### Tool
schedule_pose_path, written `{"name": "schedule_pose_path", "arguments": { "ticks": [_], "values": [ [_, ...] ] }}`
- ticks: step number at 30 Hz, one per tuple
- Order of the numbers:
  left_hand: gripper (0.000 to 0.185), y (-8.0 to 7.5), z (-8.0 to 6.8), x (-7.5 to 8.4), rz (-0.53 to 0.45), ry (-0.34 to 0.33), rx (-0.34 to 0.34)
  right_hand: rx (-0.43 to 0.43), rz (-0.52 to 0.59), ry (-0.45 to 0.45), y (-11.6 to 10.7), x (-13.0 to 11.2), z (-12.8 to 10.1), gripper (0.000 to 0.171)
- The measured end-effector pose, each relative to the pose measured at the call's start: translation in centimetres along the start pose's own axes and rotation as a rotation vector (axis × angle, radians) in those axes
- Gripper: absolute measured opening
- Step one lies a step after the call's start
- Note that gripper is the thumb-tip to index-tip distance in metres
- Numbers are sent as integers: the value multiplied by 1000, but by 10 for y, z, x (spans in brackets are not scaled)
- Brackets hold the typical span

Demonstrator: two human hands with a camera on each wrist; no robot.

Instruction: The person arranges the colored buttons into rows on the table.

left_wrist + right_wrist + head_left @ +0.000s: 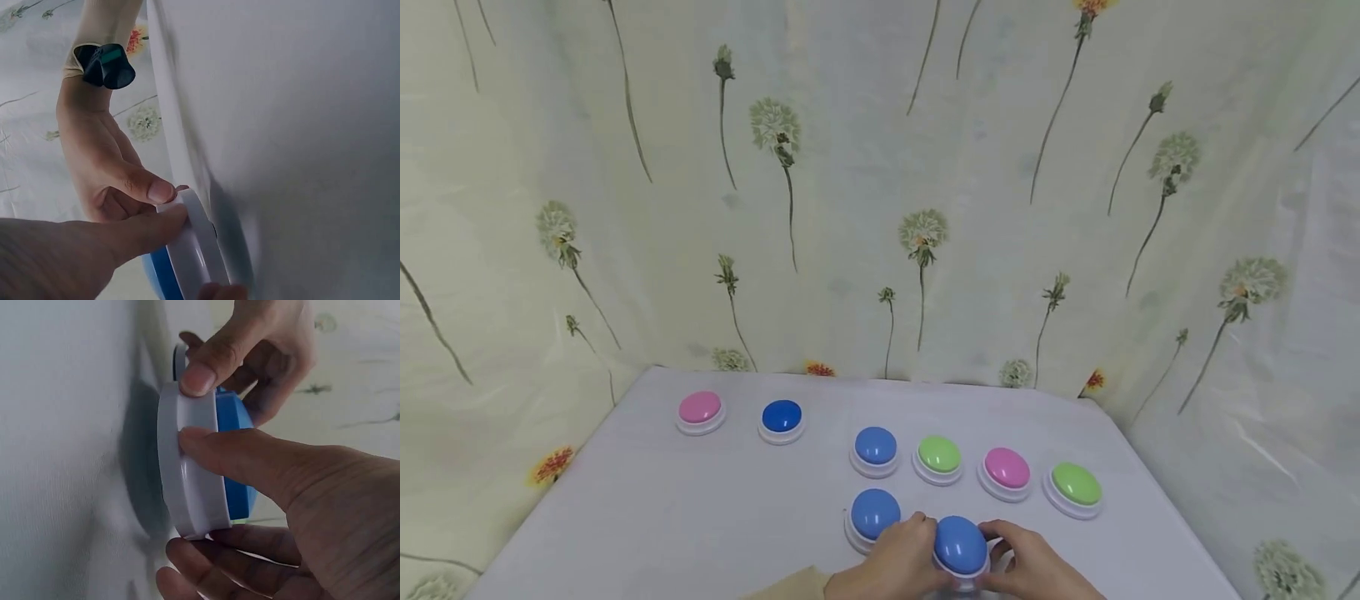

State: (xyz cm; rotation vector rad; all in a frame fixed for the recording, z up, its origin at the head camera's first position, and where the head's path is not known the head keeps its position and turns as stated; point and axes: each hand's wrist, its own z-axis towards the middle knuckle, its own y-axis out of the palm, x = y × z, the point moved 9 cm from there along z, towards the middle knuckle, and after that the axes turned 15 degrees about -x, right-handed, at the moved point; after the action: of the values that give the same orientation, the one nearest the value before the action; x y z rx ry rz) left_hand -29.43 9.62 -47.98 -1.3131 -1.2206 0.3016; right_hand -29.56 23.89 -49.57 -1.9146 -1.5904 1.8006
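Blue button (960, 543) sat low in the frame's centre, lifted just off the white table (662, 517); I had my left hand (891, 567) and right hand (1037, 571) pinching its white rim, not yet set down beside another blue button (875, 512).

Blue button (959, 543): smooth plastic dome, slight sheen; its white base (190, 481) is glossy moulded plastic. Table cover (647, 508): matt white cloth, fine weave. Backdrop (880, 167) at 12 o'clock: thin printed fabric, matt, lightly creased. Other buttons (938, 455): same semi-gloss plastic.
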Motion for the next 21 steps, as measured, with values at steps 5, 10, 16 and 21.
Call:
{"name": "schedule_pose_path", "arguments": {
  "ticks": [5,10,16,21],
  "values": [
    [61,0,10,1,36,10,75,93,-159,-139,-13,0,7,63],
    [59,-2,16,-2,31,9,132,117,-150,-156,-21,5,16,62],
    [60,-3,18,-5,-14,-1,122,105,-117,-128,-21,9,22,64],
    [64,-2,18,-6,-22,-5,132,115,-114,-121,-20,10,22,65]
  ]
}}
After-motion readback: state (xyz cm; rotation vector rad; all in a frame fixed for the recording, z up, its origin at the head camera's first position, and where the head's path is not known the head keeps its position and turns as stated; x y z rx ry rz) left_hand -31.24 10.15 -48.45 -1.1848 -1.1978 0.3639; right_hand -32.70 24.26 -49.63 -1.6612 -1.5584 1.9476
